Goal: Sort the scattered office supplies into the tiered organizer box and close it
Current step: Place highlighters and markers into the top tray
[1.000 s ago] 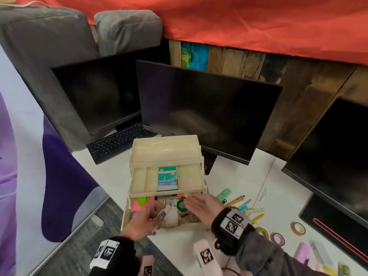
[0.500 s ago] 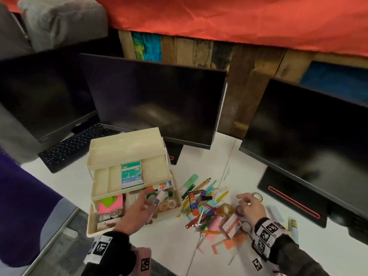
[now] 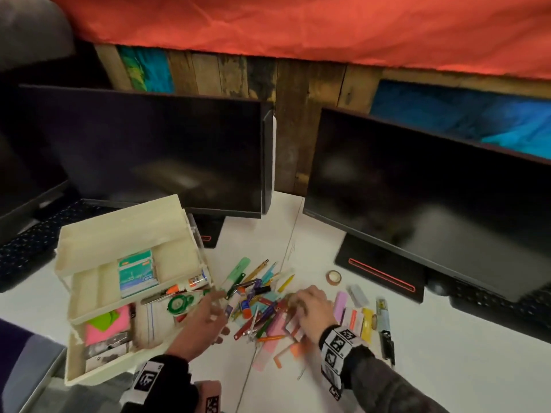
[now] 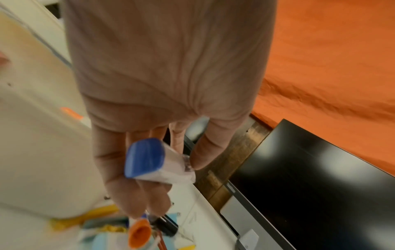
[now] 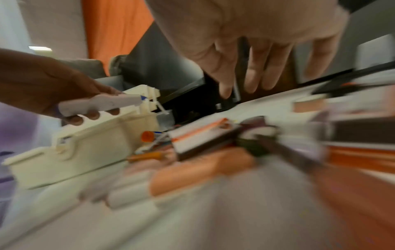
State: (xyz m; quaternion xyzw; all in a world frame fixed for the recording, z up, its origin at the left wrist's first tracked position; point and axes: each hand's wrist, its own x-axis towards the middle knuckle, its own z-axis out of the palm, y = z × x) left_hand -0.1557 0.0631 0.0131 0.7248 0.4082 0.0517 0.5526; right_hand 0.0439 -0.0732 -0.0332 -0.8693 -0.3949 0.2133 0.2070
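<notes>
Holding a white blue-capped stick (image 4: 149,162) between curled fingers, our left hand (image 3: 205,320) hovers palm-down at the organizer box's (image 3: 98,371) 3 o'clock corner. Our right hand (image 3: 313,308) hangs fingers-down, loosely spread and gripping nothing, over the scattered supplies (image 3: 256,305) on the bench (image 3: 447,368), at 3 o'clock of the open box

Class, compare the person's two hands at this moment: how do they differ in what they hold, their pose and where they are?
The left hand grips a white tube with a blue cap; the right hand holds nothing visible. The left hand's fingers curl round the tube; the right hand's fingers point down, spread. The left hand is by the organizer box; the right is over the scattered supplies. Both wear tagged wristbands.
</notes>
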